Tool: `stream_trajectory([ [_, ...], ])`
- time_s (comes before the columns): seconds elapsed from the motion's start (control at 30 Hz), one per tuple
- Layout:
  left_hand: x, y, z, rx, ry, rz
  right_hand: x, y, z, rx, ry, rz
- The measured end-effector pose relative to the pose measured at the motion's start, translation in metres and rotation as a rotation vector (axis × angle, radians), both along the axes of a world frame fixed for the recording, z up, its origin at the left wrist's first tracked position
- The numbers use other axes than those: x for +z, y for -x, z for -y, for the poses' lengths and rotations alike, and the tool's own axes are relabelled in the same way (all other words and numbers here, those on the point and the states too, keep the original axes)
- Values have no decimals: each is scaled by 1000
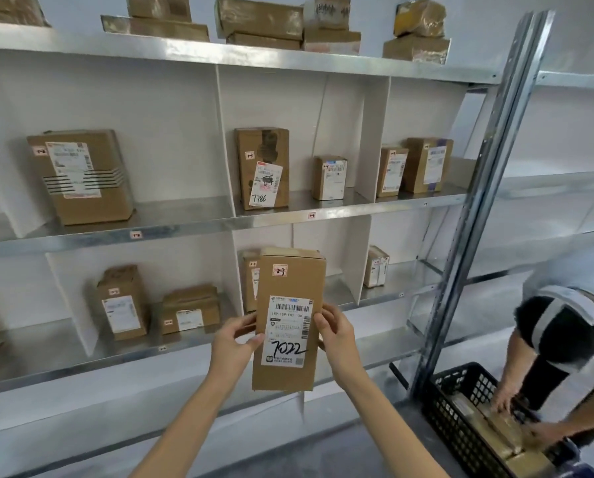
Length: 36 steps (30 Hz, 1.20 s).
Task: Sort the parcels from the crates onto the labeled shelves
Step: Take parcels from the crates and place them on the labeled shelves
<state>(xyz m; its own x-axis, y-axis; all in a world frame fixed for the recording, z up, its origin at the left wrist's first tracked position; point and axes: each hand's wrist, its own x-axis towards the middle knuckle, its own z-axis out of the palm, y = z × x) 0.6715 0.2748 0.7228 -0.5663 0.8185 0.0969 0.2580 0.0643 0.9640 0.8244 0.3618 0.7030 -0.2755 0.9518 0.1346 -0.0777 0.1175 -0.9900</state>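
My parcel (290, 291) hides most of the box (249, 284) behind it, the small print on its label (287, 331) is unreadable, and the crate (457, 405) runs off the bottom edge.

The parcel (288, 319) I hold is plain brown cardboard. Its white label (288, 336) carries a black barcode and black handwritten digits, and there is a small red-edged tag (280, 270) above. Before me the shelves (185, 226) are silvery grey with white dividers (224, 132). The crate (461, 412) is black lattice.
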Motion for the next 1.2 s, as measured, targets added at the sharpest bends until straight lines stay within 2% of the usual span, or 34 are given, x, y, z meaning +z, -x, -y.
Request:
stream_trajectory([
  [0.33,-20,-67,-70,-25,47,-12,-10,-69,-61,-44,4,49],
  [0.5,-21,-79,-105,-47,51,-4,-16,-78,-97,-133,-67,129],
  [0.87,-21,-61,-215,-155,17,12,-24,-55,-200,-144,21,109],
  [1.2,-47,-20,-311,-139,107,81,-47,-16,-290,-77,129,193],
])
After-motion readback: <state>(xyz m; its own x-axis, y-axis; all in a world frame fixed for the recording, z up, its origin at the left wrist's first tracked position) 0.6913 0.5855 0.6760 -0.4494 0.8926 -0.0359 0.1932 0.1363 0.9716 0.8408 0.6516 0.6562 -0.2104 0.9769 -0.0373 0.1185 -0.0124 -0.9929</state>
